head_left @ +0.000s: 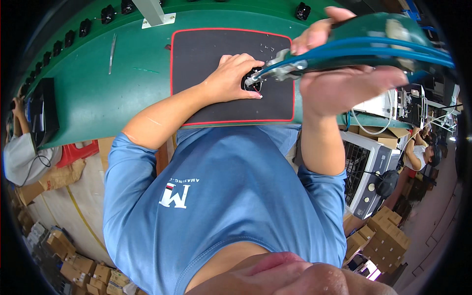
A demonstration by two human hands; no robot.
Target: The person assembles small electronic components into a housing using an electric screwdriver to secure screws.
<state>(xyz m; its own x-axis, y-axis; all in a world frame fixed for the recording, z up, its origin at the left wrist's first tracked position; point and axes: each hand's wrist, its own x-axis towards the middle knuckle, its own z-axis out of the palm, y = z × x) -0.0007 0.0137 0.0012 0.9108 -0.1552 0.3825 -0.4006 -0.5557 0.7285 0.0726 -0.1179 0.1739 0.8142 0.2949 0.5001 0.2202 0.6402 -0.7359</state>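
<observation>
My left hand (227, 81) rests on a black mat with a red border (206, 54). Its fingers are curled round a small black part (256, 86) with a thin red wire, mostly covered by the hand. From the right, my right hand (339, 83) grips a green power screwdriver (368, 32) that lies tilted, with blue hoses (354, 46) running along it. The metal nose of this screwdriver points down and left, its tip at the black part. Whether the tip touches cannot be made out. Several tiny loose screws (267, 48) lie on the mat beside the nose.
Along the far side, a green conveyor belt (194, 7) carries several black parts (107, 14). A metal post (150, 12) stands on the green table (132, 93). A black bin (43, 110) is at the left, a white-grey machine (364, 172) at the right. Co-workers sit at both sides.
</observation>
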